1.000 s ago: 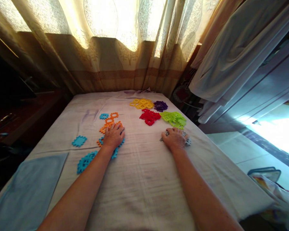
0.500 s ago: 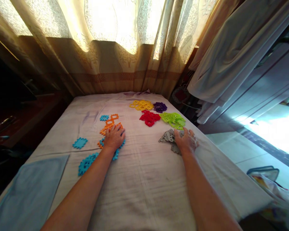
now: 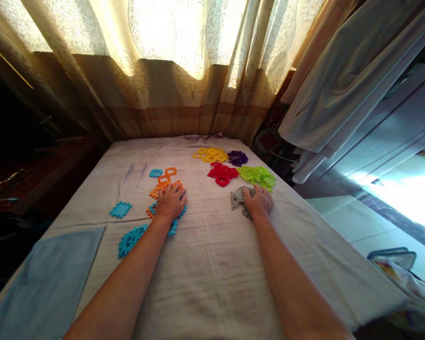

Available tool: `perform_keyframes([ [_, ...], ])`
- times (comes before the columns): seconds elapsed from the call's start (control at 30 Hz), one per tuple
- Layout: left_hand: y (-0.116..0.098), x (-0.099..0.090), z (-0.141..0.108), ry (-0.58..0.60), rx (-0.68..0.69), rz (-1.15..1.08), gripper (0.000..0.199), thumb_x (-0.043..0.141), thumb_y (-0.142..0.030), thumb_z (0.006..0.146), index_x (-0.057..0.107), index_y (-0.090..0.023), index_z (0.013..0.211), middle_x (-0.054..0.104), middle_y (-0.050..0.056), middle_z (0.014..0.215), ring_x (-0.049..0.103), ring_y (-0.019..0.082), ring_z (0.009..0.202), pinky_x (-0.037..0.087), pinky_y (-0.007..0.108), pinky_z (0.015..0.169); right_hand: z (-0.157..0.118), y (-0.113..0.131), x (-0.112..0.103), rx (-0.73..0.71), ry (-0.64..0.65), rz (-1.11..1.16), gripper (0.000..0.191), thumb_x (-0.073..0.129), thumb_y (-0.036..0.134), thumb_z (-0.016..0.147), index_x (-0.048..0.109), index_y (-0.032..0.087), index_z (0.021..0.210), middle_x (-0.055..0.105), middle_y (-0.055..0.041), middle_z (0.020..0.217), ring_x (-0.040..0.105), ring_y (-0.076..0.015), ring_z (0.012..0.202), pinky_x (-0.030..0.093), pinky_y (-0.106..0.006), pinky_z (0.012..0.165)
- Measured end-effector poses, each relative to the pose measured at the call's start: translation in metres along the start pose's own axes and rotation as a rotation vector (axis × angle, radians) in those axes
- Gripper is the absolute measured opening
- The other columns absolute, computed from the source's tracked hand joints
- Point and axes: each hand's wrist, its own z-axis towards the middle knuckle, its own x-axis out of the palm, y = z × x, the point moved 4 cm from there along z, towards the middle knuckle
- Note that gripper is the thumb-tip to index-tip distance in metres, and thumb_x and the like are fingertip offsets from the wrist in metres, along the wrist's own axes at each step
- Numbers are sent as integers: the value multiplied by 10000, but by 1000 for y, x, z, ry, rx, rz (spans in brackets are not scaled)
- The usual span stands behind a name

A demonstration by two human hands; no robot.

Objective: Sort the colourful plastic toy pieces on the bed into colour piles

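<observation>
My left hand (image 3: pixel 170 202) lies over orange notched interlocking tiles (image 3: pixel 159 190) and blue interlocking tiles (image 3: pixel 132 240), its fingers stretched forward and apart. Part of that pile is hidden under the palm and forearm. My right hand (image 3: pixel 260 203) rests with spread fingers on a heap of grey interlocking tiles (image 3: pixel 238 198), covering its right side. Just beyond it lie the green tiles (image 3: pixel 258 175). Two blue pieces sit apart from the rest: a solid blue square tile (image 3: pixel 120 209) and a small blue tile (image 3: pixel 156 173).
Red tiles (image 3: pixel 222 174), yellow tiles (image 3: pixel 210 154) and purple tiles (image 3: pixel 237 158) lie in heaps toward the far right of the sheet-covered table (image 3: pixel 205 283). A folded blue cloth (image 3: pixel 53 274) is at the near left. Curtains (image 3: pixel 156 94) hang behind the far edge.
My right hand has moved left, and the grey tiles are bunched closer together under it. My left hand has stayed in place on the orange and blue tiles. The view has shifted slightly.
</observation>
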Motion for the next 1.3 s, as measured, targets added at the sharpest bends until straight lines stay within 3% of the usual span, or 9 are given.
perform_keyframes([
  [0.13,1,3,0,-10,4,-8,347,463,-370,940,668,-297,1210,525,72,1472,407,324,1390,299,573,1112,-9,6,-7,-76,-130,19,533,465,480,919,597,148,1315,483,-204,1448,373,-369,1370,230,-645,1101],
  [0.3,6,3,2,-34,28,29,339,444,-322,942,676,-293,1187,542,76,1453,428,311,1371,334,558,1088,-50,39,-13,-500,-247,147,391,484,343,917,661,162,1215,533,-168,1401,385,-320,1368,235,-570,1140],
  [0.43,22,-7,4,-25,29,54,333,433,-307,940,703,-262,1130,568,100,1418,467,304,1333,350,546,1070,-102,79,0,-892,-58,224,325,523,280,903,679,210,1179,559,-131,1389,429,-277,1342,271,-496,1144],
  [0.53,38,-24,-4,-46,16,63,338,450,-354,937,693,-260,1154,496,114,1487,427,303,1372,295,573,1109,-136,100,13,-1018,152,221,355,589,341,883,668,217,1206,563,-141,1396,472,-285,1302,308,-487,1118],
  [0.73,65,-47,-63,47,-110,14,549,426,-555,930,515,-305,1410,378,94,1577,331,320,1452,199,622,1159,-166,122,27,-975,382,142,757,682,633,766,559,188,1366,526,-189,1430,438,-353,1332,274,-568,1118],
  [0.87,65,-38,-119,212,-145,7,876,624,-628,771,344,-280,1524,224,133,1636,190,397,1497,161,682,1143,-166,145,36,-924,412,91,741,651,639,797,550,190,1377,499,-199,1448,427,-345,1344,275,-555,1118],
  [0.97,59,-32,-142,214,-149,30,914,676,-582,741,324,-287,1531,188,142,1644,146,388,1510,125,686,1147,-163,166,44,-934,417,99,702,644,634,807,560,212,1361,510,-185,1439,430,-332,1341,285,-546,1111],
  [1.17,70,-30,-121,-58,-205,57,553,522,-448,891,517,-256,1409,412,147,1548,368,353,1425,162,649,1161,-152,191,61,-1018,427,280,538,694,526,808,632,229,1253,607,-130,1351,510,-285,1284,339,-503,1095],
  [1.3,87,-31,-99,-225,-251,8,456,486,-419,924,581,-238,1332,521,151,1463,437,358,1375,197,661,1144,-126,185,72,-867,393,530,297,551,334,913,686,202,1141,708,-101,1188,633,-206,1120,448,-382,1019],
])
